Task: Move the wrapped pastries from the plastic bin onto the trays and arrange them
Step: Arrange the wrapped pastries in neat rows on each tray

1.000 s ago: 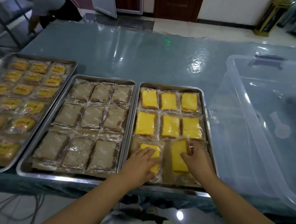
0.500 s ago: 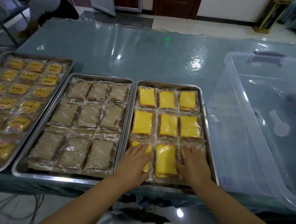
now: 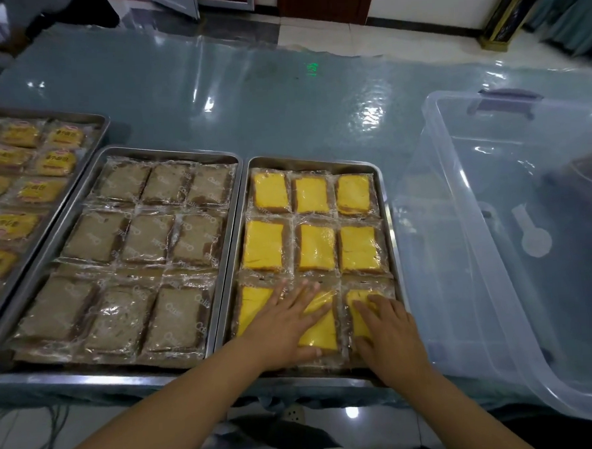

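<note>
My left hand (image 3: 286, 324) and right hand (image 3: 389, 336) lie flat, fingers straight, pressing on the near row of the right tray (image 3: 390, 226) and hiding much of three yellow pastries (image 3: 316, 247). Nine fill it, wrappers crowding the rim. The middle tray (image 3: 167, 152) holds nine brown pastries (image 3: 141, 239). The left tray (image 3: 42, 112) is cut off, its count unclear. The plastic bin (image 3: 460, 250), perhaps overhanging the counter (image 3: 212, 101) edge, runs out of view rightward.

Blurred, unreadable print on brown pastries' wrappers (image 3: 144, 239) and yellow labels (image 3: 56, 163).
</note>
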Available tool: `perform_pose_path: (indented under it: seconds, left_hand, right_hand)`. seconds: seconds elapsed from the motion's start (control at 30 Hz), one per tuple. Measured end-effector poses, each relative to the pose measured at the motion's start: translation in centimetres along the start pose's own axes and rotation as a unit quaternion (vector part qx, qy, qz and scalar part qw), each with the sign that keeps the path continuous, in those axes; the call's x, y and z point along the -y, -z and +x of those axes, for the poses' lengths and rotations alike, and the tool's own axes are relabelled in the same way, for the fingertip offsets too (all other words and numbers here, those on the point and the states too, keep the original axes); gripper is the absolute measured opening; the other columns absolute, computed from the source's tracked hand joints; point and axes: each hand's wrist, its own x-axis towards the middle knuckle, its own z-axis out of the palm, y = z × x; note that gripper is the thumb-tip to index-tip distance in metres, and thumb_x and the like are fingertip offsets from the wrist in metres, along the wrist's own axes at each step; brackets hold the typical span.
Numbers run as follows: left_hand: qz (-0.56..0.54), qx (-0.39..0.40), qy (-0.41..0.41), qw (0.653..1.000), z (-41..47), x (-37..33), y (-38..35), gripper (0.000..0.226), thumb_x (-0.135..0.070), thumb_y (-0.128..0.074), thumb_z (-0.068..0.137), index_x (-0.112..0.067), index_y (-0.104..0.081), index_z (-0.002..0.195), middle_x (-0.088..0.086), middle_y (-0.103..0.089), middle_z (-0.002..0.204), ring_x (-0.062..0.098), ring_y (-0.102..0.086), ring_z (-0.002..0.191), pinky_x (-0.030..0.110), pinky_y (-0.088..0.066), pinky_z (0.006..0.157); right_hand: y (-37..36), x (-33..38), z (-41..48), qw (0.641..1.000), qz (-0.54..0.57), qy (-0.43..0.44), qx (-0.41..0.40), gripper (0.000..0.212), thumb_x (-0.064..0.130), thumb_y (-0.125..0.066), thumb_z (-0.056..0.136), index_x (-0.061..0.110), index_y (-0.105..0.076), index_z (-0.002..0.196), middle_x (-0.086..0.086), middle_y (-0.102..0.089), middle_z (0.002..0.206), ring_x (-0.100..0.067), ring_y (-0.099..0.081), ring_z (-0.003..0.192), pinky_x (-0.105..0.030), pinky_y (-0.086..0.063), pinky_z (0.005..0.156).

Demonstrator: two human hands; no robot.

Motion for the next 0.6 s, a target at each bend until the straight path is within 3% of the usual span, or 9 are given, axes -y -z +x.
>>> perform_pose_path:
  seconds: [0.2,0.33,0.43,0.5,0.6]
  left_hand:
    - [-0.004,0.004,-0.015,1.000,-0.1,0.4,-0.4,0.083,-0.071,-0.032,0.084,-0.037,0.012,0.145,0.005,0.024,0.153,0.023,0.029,0.138,0.053,0.018,0.109]
    - [-0.022,-0.007,-0.001,1.000,0.3,0.5,-0.1,0.083,-0.071,-0.034,0.082,-0.038,0.009,0.145,0.002,0.022,0.153,0.020,0.026,0.139,0.051,0.021,0.108]
    - [-0.021,-0.030,0.047,0.998,1.4,2.1,1.3,0.081,-0.071,-0.032,0.083,-0.038,0.011,0.144,0.001,0.019,0.153,0.020,0.023,0.140,0.046,0.027,0.105]
    - [0.008,-0.027,0.061,0.998,2.8,3.5,2.4,0.079,-0.069,-0.029,0.085,-0.034,0.007,0.146,0.003,0.017,0.155,0.021,0.025,0.139,0.049,0.026,0.106]
    - [0.033,-0.003,0.058,0.998,5.2,4.7,3.7,0.079,-0.069,-0.026,0.087,-0.030,0.004,0.148,0.007,0.016,0.155,0.026,0.022,0.140,0.057,0.018,0.108]
  right_hand:
    - [0.1,-0.3,0.0,1.000,0.005,0.009,-0.028,0.054,0.034,-0.073,0.070,0.020,-0.060,0.120,-0.006,-0.058,0.118,-0.027,-0.054,0.106,-0.038,-0.046,0.084]
    - [0.8,0.2,2.2,0.994,0.060,-0.008,-0.094,0.046,0.028,-0.075,0.073,0.017,-0.062,0.116,-0.006,-0.059,0.114,-0.026,-0.054,0.105,-0.033,-0.043,0.087]
    - [1.2,1.1,4.7,0.991,0.081,-0.005,-0.106,0.046,0.023,-0.067,0.083,0.014,-0.055,0.126,-0.011,-0.050,0.133,-0.031,-0.044,0.125,-0.039,-0.038,0.101]
    - [1.2,1.6,6.4,0.995,0.056,-0.008,-0.086,0.049,0.029,-0.056,0.091,0.015,-0.045,0.136,-0.012,-0.036,0.148,-0.031,-0.026,0.139,-0.042,-0.026,0.111]
    - [1.0,1.9,8.5,0.997,0.049,-0.003,-0.059,0.054,0.037,-0.042,0.097,0.019,-0.028,0.146,-0.010,-0.014,0.157,-0.025,-0.004,0.146,-0.039,-0.007,0.117]
